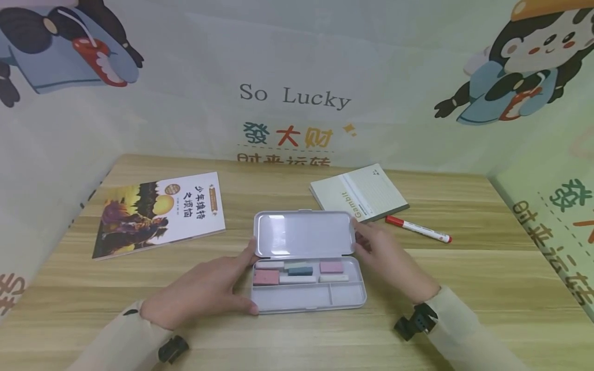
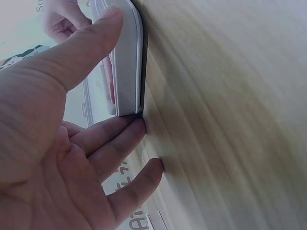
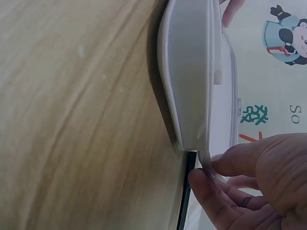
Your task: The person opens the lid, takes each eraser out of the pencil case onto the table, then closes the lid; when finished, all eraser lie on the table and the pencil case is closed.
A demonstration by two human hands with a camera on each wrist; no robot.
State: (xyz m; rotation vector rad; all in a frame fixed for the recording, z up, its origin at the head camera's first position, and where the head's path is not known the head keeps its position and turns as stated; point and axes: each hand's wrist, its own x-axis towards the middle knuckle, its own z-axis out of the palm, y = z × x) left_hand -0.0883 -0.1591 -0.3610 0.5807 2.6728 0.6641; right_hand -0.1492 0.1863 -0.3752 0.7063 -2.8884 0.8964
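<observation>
Pale sleeves (image 1: 468,330) with dark wrist devices (image 1: 415,322) come nearest us, and between our two hands sits the pencil case (image 1: 292,297), its lid (image 1: 303,234) folded back. Our left hand (image 1: 199,288) grasps the case's left end, thumb on the near corner and fingers at the hinge corner — likely to steady it on the table (image 1: 306,340). Our right hand (image 1: 385,252) pinches the lid's right edge between thumb and fingers, perhaps to control its tilt, which we find hard to judge.

Between the hands, a pink block (image 1: 266,277), a teal block (image 1: 300,270) and white sticks (image 1: 298,280) share the far compartment, apparently grouped on purpose; we cannot tell whether they are erasers or chalk.

Just beyond the right hand lie a red-capped marker (image 1: 417,229) and a notebook (image 1: 359,190), whose near corner the lid hides. Past the left hand lies a picture-covered book (image 1: 162,214). Farther out, the printed backdrop (image 1: 297,41) is cut off — its lowest line of characters disappears at the table's edge.
</observation>
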